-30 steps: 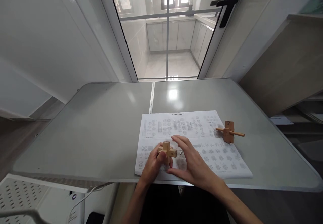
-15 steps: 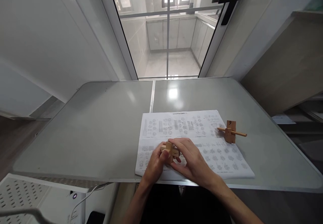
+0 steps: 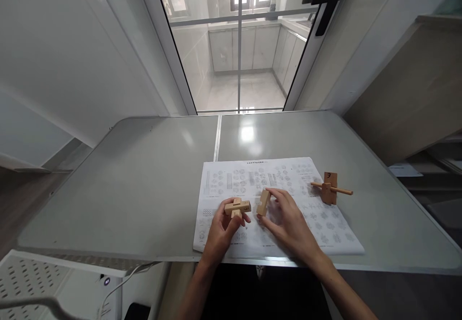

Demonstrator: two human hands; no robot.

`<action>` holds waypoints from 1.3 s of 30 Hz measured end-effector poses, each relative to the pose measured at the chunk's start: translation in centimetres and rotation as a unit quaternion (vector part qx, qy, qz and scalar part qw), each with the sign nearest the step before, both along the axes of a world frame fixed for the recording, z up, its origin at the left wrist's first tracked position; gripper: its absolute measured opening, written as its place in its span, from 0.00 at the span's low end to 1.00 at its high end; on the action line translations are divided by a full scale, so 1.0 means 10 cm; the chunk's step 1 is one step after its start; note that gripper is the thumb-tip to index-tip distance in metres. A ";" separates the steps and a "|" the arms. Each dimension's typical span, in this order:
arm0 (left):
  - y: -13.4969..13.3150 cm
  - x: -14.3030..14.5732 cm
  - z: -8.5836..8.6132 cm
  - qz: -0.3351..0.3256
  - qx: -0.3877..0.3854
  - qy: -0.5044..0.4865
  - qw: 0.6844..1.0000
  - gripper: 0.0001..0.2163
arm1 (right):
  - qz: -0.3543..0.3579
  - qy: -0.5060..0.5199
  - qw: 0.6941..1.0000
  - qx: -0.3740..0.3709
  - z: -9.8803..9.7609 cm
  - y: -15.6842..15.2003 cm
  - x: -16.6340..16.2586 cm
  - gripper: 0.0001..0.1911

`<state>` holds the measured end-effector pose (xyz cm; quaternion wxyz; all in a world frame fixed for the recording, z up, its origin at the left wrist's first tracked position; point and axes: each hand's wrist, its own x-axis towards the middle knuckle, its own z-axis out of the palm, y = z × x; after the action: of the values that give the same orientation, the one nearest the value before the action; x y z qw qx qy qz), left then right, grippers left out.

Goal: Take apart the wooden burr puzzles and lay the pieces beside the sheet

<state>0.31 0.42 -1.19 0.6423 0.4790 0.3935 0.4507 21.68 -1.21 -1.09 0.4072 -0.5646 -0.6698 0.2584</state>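
Two hands work over a printed sheet [image 3: 274,204] on the grey counter [image 3: 144,185]; only the head view to log. My left hand [image 3: 221,231] has its fingers [image 3: 236,218] closed around the lower stub of a small wooden cross puzzle [image 3: 237,207], holding it just above the sheet near its left half. My right hand [image 3: 288,221] sits just right of that, fingers [image 3: 279,194] and thumb pinched on a single wooden block [image 3: 263,202], which stands tilted on end with its lower end at the paper. Block and cross are near each other but apart, with a clear gap of paper between them. Well to the right, at the sheet's right edge, a second wooden piece with a dowel [image 3: 330,188] through it rests untouched on the counter. Beyond the counter, a glass door [image 3: 238,45] with a dark handle [image 3: 327,2].
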 end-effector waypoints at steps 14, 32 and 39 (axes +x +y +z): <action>-0.06 0.03 0.09 -0.023 -0.037 0.020 0.999 0.31 | 0.007 0.075 0.996 -0.050 -0.09 -0.09 -0.01 0.25; -0.08 0.05 0.10 -0.066 0.042 0.146 0.986 0.34 | 0.022 0.106 0.994 -0.026 -0.11 -0.14 -0.06 0.10; -0.08 0.05 0.14 -0.077 0.054 0.156 0.983 0.32 | 0.032 0.093 0.994 -0.047 -0.10 -0.14 -0.04 0.11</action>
<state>0.76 -0.38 0.17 0.5792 0.6060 0.4260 0.3403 21.25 -2.66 -2.10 0.4327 -0.5350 -0.6336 0.3536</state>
